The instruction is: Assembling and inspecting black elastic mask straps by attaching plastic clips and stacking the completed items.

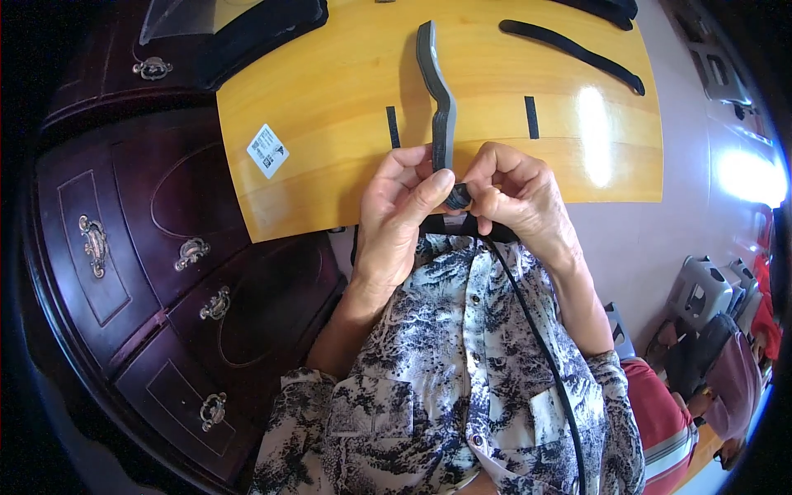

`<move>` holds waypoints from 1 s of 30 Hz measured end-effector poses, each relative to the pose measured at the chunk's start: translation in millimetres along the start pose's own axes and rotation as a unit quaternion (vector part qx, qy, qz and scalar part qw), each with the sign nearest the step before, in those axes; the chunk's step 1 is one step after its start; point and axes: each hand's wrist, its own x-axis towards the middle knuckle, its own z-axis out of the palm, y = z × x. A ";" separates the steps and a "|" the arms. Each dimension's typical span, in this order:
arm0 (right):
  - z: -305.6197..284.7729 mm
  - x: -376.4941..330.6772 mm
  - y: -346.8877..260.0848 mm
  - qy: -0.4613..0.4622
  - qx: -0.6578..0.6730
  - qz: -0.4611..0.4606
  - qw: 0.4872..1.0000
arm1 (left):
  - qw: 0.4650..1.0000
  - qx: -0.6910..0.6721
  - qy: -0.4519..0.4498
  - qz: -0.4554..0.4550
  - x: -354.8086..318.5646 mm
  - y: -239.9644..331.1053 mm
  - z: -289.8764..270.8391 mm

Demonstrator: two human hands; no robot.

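Strip (440, 99), one, long and narrow, dark grey with paler edge lines that suggest layers; matte, gently wavy, rising from the hands in front of the shirt and extending over the tabletop; fabric or foam, which of the two cannot be told. Left hand (388, 219), bare: thumb and bent fingers closed on the strip's near end, no gap left between. Dark piece (459, 196), small, rounded, seemingly coiled, at the foot of the strip; whether joined to it cannot be told. Right hand (524, 198), bare: fingers curled, thumb and forefinger tips pinched together on the dark piece's edge. Cable (536, 330), black, thin, smooth, running from below the right hand down the shirt. Shirt (445, 330), white with mottled black print, snap-fastened placket, chest pockets. Tabletop (322, 148), yellow, wood-grained, glossy, bearing a bright reflection; on it, two short black bars (531, 117), flat and straight-edged, and a white label (267, 151), set as a diamond. Curved band (573, 54), black, soft-looking, round-ended, at the far right. Padded piece (264, 37), black, thick, at the far left corner. Cabinet (124, 206), dark reddish-brown, polished, with grooved panels and ornate metal handles (94, 246). Stools (700, 290), grey, moulded, at right.
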 end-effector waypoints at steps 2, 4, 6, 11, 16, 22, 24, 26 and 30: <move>3.5 -1.6 4.9 0.018 -0.111 -0.072 0.991 | 0.999 0.011 -0.002 0.034 -1.5 0.4 -1.0; 7.9 -1.4 4.2 0.032 -0.200 -0.130 0.971 | 0.999 0.016 -0.021 0.037 -4.2 0.9 -1.6; 11.3 0.7 4.8 0.046 -0.287 -0.187 0.938 | 0.998 0.020 -0.039 0.040 -5.9 3.4 -1.5; 14.2 0.3 5.8 0.054 -0.203 -0.141 0.967 | 0.997 0.058 -0.043 0.030 -8.3 6.7 -3.0; 6.2 15.5 -5.8 0.074 -0.241 -0.163 0.954 | 0.998 0.035 -0.033 0.036 -9.2 7.8 -3.4; 10.0 11.4 -10.2 0.056 -0.276 -0.170 0.944 | 0.996 0.050 0.005 0.075 -13.5 13.2 -1.1; 15.8 1.4 -8.8 0.026 -0.055 -0.043 0.997 | 0.997 0.047 0.012 0.067 -13.4 13.8 -1.8; 8.8 3.0 -1.1 -0.022 -0.159 -0.097 0.982 | 0.997 0.041 0.001 0.064 -10.9 11.5 -2.2; 18.4 6.2 12.1 0.007 -0.128 -0.219 0.967 | 0.997 0.004 -0.024 0.077 -8.8 12.4 1.0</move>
